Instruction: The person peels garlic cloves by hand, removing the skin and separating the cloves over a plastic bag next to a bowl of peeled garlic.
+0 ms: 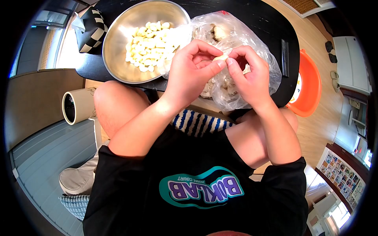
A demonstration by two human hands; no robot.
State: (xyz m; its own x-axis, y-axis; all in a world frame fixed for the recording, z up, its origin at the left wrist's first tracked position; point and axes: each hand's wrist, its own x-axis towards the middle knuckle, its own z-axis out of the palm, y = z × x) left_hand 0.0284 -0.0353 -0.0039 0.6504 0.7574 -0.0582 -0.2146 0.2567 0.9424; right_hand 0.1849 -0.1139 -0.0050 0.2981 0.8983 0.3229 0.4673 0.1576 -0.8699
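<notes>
Between the fingertips of both my hands is a pale garlic clove (pixel 221 58). My left hand (pixel 189 70) pinches it from the left side, thumb and forefinger closed. From the right, my right hand (pixel 249 74) presses thumb and forefinger against it. Beneath my hands lies a clear plastic bag (pixel 252 39) with garlic bulbs and loose skins inside; a whole bulb (pixel 221 33) shows near its top. To the left stands a wide steel bowl (pixel 118 43), partly filled with peeled garlic cloves (pixel 147 47).
Everything rests on a black table (pixel 271 19) with rounded corners. A checkered tissue box (pixel 91 31) stands left of the bowl, and a dark bar-shaped object (pixel 285 59) lies at the right edge. An orange tub (pixel 313 86) is on the floor at right; a cream cylindrical bin (pixel 83 104) is at left.
</notes>
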